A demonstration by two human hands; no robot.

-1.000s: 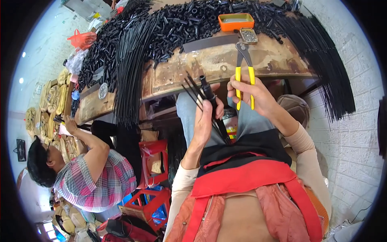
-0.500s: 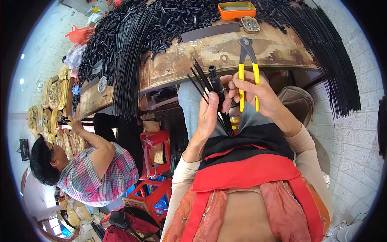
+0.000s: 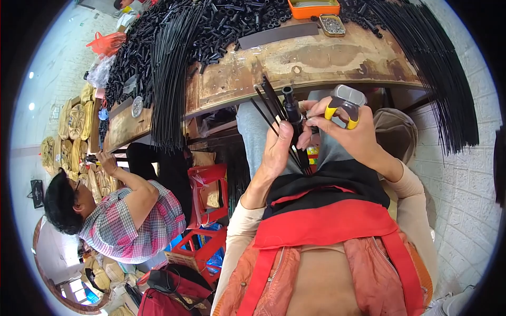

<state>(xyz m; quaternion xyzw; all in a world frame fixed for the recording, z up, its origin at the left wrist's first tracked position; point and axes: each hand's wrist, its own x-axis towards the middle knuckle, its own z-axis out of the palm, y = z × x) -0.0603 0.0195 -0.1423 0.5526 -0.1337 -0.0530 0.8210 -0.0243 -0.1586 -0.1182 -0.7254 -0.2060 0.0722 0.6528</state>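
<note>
In front of my lap, my left hand (image 3: 275, 152) is closed round an upright black stepped tube (image 3: 291, 108) and several thin black rods (image 3: 267, 102) that lean to its left. My right hand (image 3: 358, 137) keeps yellow-handled end-cutting pincers (image 3: 350, 96) hooked in its fingers, their grey head tilted up toward me. The thumb and fingertips of that hand pinch close to the tube's right side. Whether a small piece sits between those fingertips I cannot make out. The lower ends of the rods reach down to my black and red apron (image 3: 321, 221).
A worn wooden table (image 3: 327, 60) bears a heap of black tube parts (image 3: 232, 26), a dark flat strip (image 3: 278, 36), an orange box (image 3: 315, 9) and a tin of small metal bits (image 3: 332, 25). Bundles of black rods (image 3: 174, 79) overhang its edge. Another person (image 3: 132, 216) works at left.
The pincers have swung in my right hand, from handles hanging down toward me to the head tipped up and the handles foreshortened. My left hand keeps its hold on the tube and rods.
</note>
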